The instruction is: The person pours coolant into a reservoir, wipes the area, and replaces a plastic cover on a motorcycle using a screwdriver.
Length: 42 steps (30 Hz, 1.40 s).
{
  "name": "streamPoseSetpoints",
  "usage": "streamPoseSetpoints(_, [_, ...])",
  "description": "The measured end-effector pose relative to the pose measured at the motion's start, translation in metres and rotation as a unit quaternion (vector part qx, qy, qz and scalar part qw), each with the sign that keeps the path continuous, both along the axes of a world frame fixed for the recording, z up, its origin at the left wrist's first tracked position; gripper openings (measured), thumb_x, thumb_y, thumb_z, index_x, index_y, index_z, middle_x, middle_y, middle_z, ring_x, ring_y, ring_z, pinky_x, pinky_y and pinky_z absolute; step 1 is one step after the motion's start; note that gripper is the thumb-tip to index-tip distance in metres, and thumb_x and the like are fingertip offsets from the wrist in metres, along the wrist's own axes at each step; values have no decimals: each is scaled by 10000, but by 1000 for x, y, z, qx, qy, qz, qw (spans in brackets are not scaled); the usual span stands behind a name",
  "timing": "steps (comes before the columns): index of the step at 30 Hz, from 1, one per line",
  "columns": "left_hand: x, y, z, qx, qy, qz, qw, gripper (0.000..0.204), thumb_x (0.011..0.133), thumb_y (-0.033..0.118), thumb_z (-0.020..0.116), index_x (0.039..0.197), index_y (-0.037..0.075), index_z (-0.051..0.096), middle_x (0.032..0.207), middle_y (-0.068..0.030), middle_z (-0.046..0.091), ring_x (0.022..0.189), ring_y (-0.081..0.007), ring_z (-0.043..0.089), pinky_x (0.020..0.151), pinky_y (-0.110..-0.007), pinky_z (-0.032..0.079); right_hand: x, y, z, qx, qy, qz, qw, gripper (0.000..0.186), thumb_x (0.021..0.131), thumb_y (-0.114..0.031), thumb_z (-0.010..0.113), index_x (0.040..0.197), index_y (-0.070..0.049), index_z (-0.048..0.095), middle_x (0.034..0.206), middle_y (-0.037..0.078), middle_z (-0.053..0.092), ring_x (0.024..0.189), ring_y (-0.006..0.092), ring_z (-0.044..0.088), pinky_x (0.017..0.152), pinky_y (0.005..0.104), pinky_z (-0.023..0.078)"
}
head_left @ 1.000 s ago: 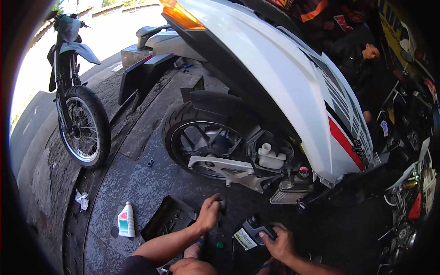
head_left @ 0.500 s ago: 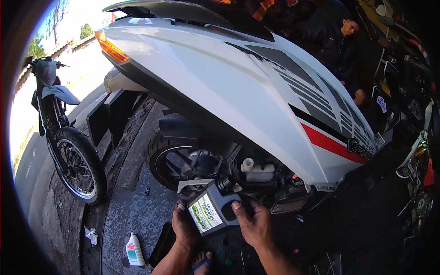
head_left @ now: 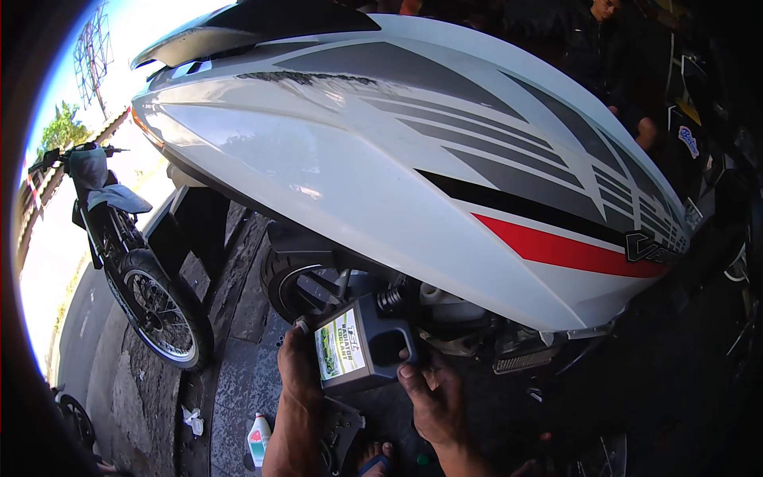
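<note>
Both my hands hold a dark grey plastic coolant jug [head_left: 375, 367] with a white and green label. Its ribbed black neck [head_left: 390, 300] points up toward the scooter. My left hand [head_left: 298, 362] grips the jug's left side. At the right, my right hand [head_left: 433, 397] closes on the jug by its handle opening, thumb at the lower corner. Just beyond the neck, a whitish plastic reservoir [head_left: 445, 306] sits partly hidden under the scooter's body. The white scooter [head_left: 318, 175], with grey stripes and a red band, fills the upper middle.
A small white bottle [head_left: 258, 439] stands on the ground by my left forearm. The scooter's rear wheel [head_left: 288, 278] is behind the jug. Another motorcycle [head_left: 163, 318] is parked at left. A person in dark clothing [head_left: 600, 56] is beyond the scooter. White scrap [head_left: 193, 420] lies at lower left.
The view has shifted closer to the scooter's side. In it the jug sits slightly higher and more upright, still in both hands. The scooter's panel now covers more of the reservoir.
</note>
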<state>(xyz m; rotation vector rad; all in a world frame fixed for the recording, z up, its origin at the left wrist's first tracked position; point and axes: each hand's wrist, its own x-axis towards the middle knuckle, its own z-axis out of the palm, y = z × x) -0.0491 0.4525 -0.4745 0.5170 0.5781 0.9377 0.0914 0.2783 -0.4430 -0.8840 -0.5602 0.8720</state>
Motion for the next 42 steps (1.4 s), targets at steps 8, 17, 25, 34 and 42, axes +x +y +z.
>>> streamPoseSetpoints(8, [10,4,44,15,62,17,998,301,976,204,440,1093,-11,613,988,-161,698,845,-261,715,791,-379,598,-5,9,0,22,77,-41,996,265,979,-139,657,1176,23,582,935,27,605,868,77,555,783,245,454])
streamPoseSetpoints(17, [10,11,62,58,96,36,993,210,977,167,477,1025,19,619,911,-91,670,781,-209,664,733,-339,549,-7,16,-10,39,128,-53,990,210,975,-166,674,1105,-15,607,922,15,576,860,97,586,852,298,515])
streamPoseSetpoints(25, [19,4,82,65,72,1,995,234,972,151,429,1042,3,597,928,-121,657,827,-240,676,796,-384,562,-9,17,-13,38,183,-43,982,250,979,-232,677,1105,-28,607,999,36,601,926,127,590,839,328,498])
streamPoseSetpoints(34, [17,2,87,84,55,-13,995,323,994,157,439,1158,-68,603,1047,-183,692,919,-259,703,831,-374,584,-9,17,-11,46,217,-39,974,257,984,-254,674,1109,-38,612,1082,54,638,1034,167,643,944,396,547])
streamPoseSetpoints(42, [16,0,87,85,44,4,995,303,996,151,439,1122,-61,615,1027,-171,690,910,-248,699,814,-369,585,-10,18,-15,39,208,-42,976,282,976,-288,687,1080,-37,614,1018,27,619,994,141,635,917,375,549])
